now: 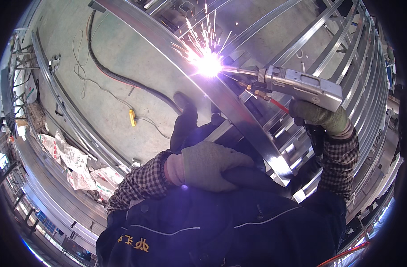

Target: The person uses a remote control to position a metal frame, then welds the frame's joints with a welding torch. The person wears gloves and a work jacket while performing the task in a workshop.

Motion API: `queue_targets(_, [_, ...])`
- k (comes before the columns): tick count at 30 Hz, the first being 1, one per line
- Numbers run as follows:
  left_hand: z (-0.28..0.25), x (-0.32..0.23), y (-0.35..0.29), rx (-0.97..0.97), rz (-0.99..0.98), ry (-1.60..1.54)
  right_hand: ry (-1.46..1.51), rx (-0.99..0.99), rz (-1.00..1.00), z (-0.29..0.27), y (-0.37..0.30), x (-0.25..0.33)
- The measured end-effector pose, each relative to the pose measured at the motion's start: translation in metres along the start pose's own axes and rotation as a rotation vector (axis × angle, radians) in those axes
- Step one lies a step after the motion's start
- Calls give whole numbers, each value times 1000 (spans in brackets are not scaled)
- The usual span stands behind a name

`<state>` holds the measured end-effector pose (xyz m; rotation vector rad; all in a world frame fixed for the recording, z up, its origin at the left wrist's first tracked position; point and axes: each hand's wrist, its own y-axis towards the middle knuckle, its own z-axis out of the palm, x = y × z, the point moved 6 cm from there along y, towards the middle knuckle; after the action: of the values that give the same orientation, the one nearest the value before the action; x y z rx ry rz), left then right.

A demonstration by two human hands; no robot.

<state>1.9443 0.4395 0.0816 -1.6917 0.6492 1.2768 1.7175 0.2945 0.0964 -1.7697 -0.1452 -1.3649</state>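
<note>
My right hand [321, 116], in a grey-green glove, is closed around the grip of a silver handheld welding gun [303, 85]. The gun's nozzle points left at a shiny metal beam [239, 109]. A glaring white-violet spot with sparks [208, 64] hides the tip and the spot it works on. A red hose [279, 105] with brass fittings runs below the gun. In front of my body, my left hand [210, 165], also gloved, has its fingers curled over a thick dark thing [254, 179]; I cannot make out what it is.
More metal bars [310, 35] form a frame at the right. On the floor to the left lie a thick black cable [118, 76] and a thin cord with a yellow piece [132, 118]. White printed sacks [72, 155] lie beside long metal profiles [56, 196].
</note>
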Motion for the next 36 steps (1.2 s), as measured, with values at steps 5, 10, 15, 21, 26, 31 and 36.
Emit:
queue_targets(5, [0,-2,-1,-10,5,17,7,32,-41,4,1,8])
queue_targets(10, [4,-3,-4,23,26,15,122,-130,-25,6,-15,8])
queue_targets(15, [16,1,-10,121,46,16,-77,-226,-25,11,-47,11])
queue_targets(21, [34,7,-20,241,137,-10,-80,-407,98,68,-127,-2])
queue_targets(26, [59,4,-25,252,285,8,-439,-366,15,105,-148,5])
queue_targets(31, [84,7,-21,214,321,-44,-476,-470,150,105,-157,7])
queue_targets(36, [102,8,-25,228,279,14,-1038,-330,-247,121,-156,23])
